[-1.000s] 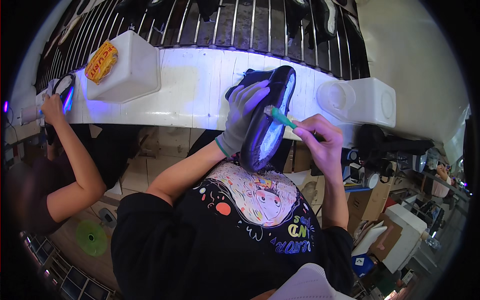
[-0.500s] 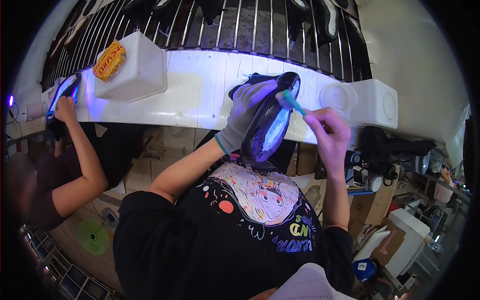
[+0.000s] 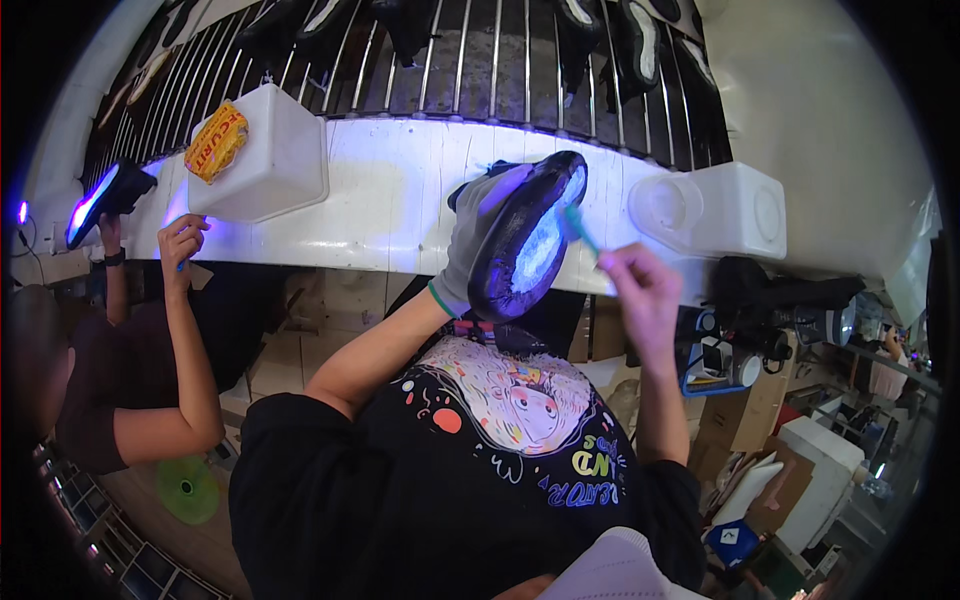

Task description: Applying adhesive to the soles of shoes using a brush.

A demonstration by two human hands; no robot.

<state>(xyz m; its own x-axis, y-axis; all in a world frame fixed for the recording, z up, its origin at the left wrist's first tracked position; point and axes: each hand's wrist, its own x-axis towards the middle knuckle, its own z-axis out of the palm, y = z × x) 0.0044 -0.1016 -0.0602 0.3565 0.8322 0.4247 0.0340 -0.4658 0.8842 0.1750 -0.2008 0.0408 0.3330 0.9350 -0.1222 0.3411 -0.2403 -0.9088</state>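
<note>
"As I log this from my remote desk, where is the black shoe (image 3: 520, 245)?"

"Before the wearer's black shirt (image 3: 360, 500), in line with the near edge of the white bench (image 3: 390, 200). Pale sole area faces my camera."

"Left grip?"

"Gray-gloved left hand (image 3: 470, 235), closed about the shoe's upper from the left side; some fingertips hidden from me."

"Right?"

"Bare right hand (image 3: 642, 282), narrow pinch on the handle of a green brush (image 3: 580, 226). Brush head at the sole's right edge, blurred; I cannot tell whether it touches."

"Surroundings?"

"I note a yellow packet (image 3: 216, 142) on the white box (image 3: 285, 150) at left; a round tub (image 3: 665, 210) beside a white container (image 3: 745, 212) at right; metal bars (image 3: 460, 70) beyond. Far left, a co-worker (image 3: 100, 390) holds a second shoe (image 3: 122, 193)."
</note>
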